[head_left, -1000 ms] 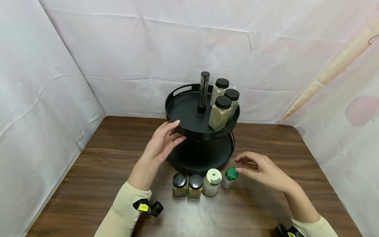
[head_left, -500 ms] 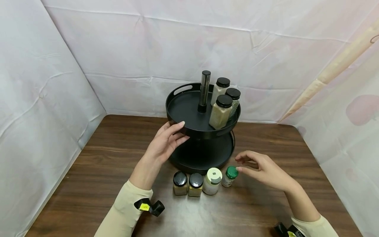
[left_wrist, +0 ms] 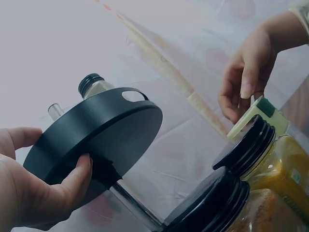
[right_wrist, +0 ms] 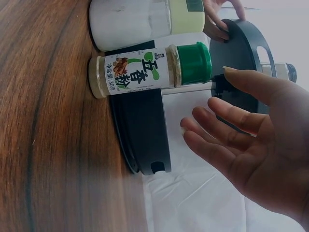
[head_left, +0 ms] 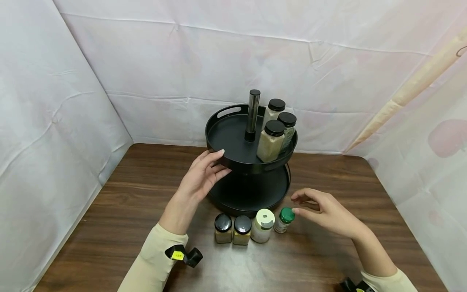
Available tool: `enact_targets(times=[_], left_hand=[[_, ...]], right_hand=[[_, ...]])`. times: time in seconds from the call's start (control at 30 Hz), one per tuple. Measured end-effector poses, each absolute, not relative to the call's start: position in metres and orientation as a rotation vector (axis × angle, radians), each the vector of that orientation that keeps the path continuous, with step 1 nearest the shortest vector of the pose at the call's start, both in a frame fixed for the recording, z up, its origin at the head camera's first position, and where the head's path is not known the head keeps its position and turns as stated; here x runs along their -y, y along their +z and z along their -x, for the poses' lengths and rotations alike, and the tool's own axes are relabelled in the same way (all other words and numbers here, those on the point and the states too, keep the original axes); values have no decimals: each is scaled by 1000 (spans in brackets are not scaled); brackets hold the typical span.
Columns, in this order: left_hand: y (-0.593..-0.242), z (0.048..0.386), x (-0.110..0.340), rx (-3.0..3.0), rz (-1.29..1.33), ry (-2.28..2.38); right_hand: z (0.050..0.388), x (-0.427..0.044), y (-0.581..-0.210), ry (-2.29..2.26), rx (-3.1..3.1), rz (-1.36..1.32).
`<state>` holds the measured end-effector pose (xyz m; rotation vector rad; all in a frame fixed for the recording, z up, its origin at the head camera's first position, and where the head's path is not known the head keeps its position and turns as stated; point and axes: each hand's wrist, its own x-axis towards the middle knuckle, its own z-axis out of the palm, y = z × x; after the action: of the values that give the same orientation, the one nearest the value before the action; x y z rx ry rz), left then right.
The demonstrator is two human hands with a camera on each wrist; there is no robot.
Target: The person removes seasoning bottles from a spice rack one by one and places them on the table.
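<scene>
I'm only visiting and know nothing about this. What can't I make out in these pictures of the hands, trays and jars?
Back floor of the lower tray: head view, hidden by the upper tray.
Most of the rear jar's base: head view, hidden by the front jar.
Any print on the pale-green lid's sticker: left wrist view, too blurred.
Whole right sleeve: head view, cut off by the bottom edge.

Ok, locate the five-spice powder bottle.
In the head view, the five-spice powder bottle stands on the table, right of the pale-lidded jar, beside the right grip.
</scene>
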<state>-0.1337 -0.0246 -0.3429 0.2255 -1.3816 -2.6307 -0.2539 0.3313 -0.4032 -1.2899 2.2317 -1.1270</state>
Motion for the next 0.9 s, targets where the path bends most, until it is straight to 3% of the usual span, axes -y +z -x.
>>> enact_targets(times=[0.37,0.9], left_hand=[[-341,135,36,1306,-278,-2598],[-348,132,8,1415,-196,-2656]], right_hand=[[256,-328,-402,-1141,-2230,1309],[257,-327,-402,-1134,-2236,1299]])
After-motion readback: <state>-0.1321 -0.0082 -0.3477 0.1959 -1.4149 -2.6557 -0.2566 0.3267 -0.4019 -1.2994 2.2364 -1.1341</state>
